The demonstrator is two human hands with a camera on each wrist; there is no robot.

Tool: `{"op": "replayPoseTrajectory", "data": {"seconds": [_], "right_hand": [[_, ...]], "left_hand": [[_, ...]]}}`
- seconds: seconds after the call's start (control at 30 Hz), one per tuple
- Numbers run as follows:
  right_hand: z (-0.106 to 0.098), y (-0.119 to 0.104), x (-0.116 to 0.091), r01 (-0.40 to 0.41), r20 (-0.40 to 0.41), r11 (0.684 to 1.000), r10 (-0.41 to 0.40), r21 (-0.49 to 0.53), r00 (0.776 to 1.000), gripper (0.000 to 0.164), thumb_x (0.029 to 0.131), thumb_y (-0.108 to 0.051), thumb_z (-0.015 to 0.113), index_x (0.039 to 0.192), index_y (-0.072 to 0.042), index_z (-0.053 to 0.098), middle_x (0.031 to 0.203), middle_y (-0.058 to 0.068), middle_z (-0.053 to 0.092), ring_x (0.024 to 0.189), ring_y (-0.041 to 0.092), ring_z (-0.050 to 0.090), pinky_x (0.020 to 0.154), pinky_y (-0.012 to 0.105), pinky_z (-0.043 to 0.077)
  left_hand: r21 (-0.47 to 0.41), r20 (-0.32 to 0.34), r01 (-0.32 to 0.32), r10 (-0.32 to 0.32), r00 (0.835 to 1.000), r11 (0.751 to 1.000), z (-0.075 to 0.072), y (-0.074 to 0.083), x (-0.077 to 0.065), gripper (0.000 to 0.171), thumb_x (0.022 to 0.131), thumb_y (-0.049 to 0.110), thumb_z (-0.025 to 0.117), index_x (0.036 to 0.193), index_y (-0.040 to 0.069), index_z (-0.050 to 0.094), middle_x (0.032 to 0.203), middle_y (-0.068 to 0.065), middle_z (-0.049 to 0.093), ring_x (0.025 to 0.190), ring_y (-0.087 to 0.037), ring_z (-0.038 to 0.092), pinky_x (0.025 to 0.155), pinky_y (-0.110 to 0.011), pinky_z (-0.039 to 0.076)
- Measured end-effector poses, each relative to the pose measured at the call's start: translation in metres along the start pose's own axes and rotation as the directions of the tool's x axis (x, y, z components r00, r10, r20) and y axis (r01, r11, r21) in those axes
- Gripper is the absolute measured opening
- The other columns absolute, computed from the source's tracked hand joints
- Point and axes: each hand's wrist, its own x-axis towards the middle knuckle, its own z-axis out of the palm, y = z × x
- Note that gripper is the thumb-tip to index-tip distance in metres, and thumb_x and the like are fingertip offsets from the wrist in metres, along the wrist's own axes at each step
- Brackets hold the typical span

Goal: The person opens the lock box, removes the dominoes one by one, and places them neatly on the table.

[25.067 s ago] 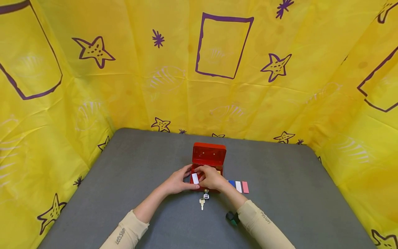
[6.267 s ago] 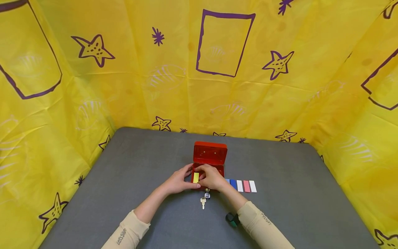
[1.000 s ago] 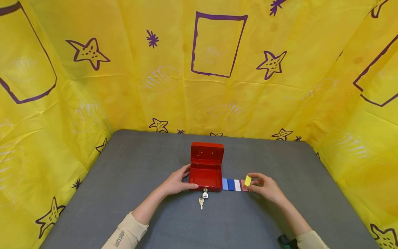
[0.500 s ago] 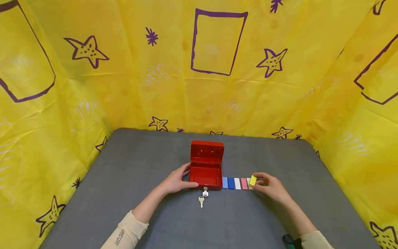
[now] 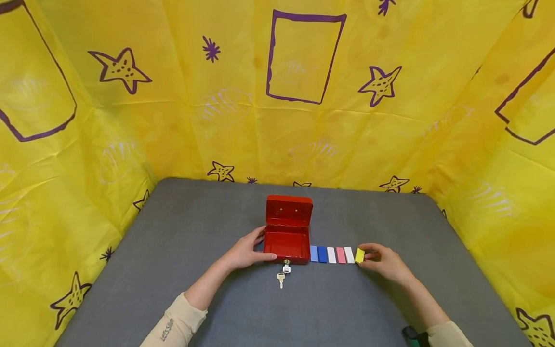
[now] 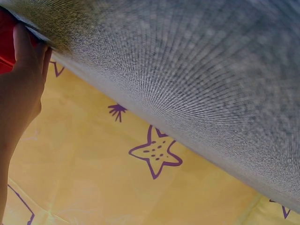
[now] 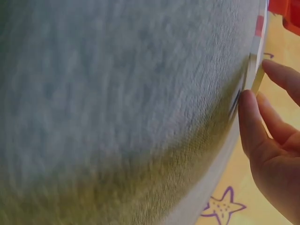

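Observation:
A red metal cash box (image 5: 299,261) stands on the table with its lid (image 5: 289,213) raised. My left hand (image 5: 246,251) holds the box's left side, thumb along the front edge and fingers round the side. In the left wrist view only a corner of the box (image 6: 5,44) shows beside that hand. Right of the box lies a row of small flat rectangular blocks: light blue (image 5: 314,253), dark blue (image 5: 322,254), white (image 5: 331,255), pink (image 5: 341,255) and white (image 5: 349,255). At its right end my right hand (image 5: 386,261) pinches a yellow block (image 5: 359,255) between thumb and fingers.
One key (image 5: 286,268) sits in the lock at the box's front, and a second key (image 5: 281,279) hangs from it onto the grey table (image 5: 195,217). Yellow cloth (image 5: 182,125) with purple drawings surrounds the table. A dark strap (image 5: 409,332) is at my right wrist.
The yellow block has come out of the box. Over the last second my right hand has carried it right and down to the row's end. The left hand stays on the box.

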Motion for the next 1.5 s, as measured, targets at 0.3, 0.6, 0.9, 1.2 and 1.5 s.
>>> {"op": "replayPoseTrajectory", "data": {"seconds": [0.3, 0.6, 0.9, 1.2, 1.5], "right_hand": [[-0.007, 0.005, 0.002, 0.112, 0.022, 0.993, -0.111, -0.043, 0.994, 0.045, 0.081, -0.019, 0.08, 0.12, -0.004, 0.065, 0.106, 0.007, 0.067, 0.093, 0.022, 0.062, 0.077, 0.028, 0.05], [-0.011, 0.011, 0.006, 0.269, 0.033, 0.959, -0.267, -0.087, 0.963, 0.042, 0.078, -0.014, 0.082, 0.117, -0.005, 0.068, 0.108, 0.007, 0.064, 0.09, 0.017, 0.06, 0.077, 0.024, 0.049], [-0.009, 0.016, 0.011, 0.316, 0.057, 0.942, -0.311, -0.115, 0.949, 0.042, 0.078, -0.01, 0.082, 0.118, -0.007, 0.068, 0.11, 0.005, 0.063, 0.089, 0.014, 0.057, 0.077, 0.026, 0.048], [-0.01, 0.015, 0.012, 0.297, 0.094, 0.947, -0.286, -0.126, 0.954, 0.043, 0.081, -0.011, 0.079, 0.122, -0.007, 0.067, 0.113, 0.006, 0.06, 0.091, 0.017, 0.055, 0.076, 0.026, 0.048], [-0.012, 0.012, 0.012, 0.307, 0.142, 0.945, -0.291, -0.112, 0.946, 0.044, 0.083, -0.01, 0.077, 0.125, -0.005, 0.064, 0.116, 0.01, 0.058, 0.094, 0.021, 0.055, 0.076, 0.025, 0.051]], "left_hand": [[-0.003, -0.007, -0.001, 0.001, 1.0, 1.0, 0.0, 0.001, 0.0, 0.092, 0.077, 0.04, 0.081, 0.149, 0.006, 0.034, 0.15, -0.015, 0.04, 0.131, -0.032, 0.047, 0.1, -0.045, 0.046], [-0.007, -0.012, 0.018, -0.018, 1.0, 1.0, 0.001, 0.001, 0.0, 0.093, 0.077, 0.041, 0.081, 0.149, 0.007, 0.033, 0.15, -0.014, 0.039, 0.132, -0.031, 0.047, 0.101, -0.045, 0.046], [-0.018, -0.011, 0.019, -0.019, 1.0, 1.0, 0.001, 0.002, -0.001, 0.093, 0.077, 0.041, 0.081, 0.15, 0.007, 0.033, 0.151, -0.014, 0.039, 0.132, -0.032, 0.047, 0.1, -0.045, 0.046], [-0.015, -0.014, 0.023, -0.023, 1.0, 1.0, 0.001, 0.003, 0.0, 0.091, 0.078, 0.038, 0.081, 0.15, 0.008, 0.033, 0.151, -0.014, 0.039, 0.132, -0.031, 0.046, 0.1, -0.045, 0.046], [-0.021, -0.012, 0.036, -0.037, 0.999, 0.999, 0.001, 0.003, -0.001, 0.093, 0.077, 0.039, 0.081, 0.15, 0.008, 0.033, 0.151, -0.014, 0.039, 0.133, -0.032, 0.046, 0.1, -0.046, 0.047]]}}
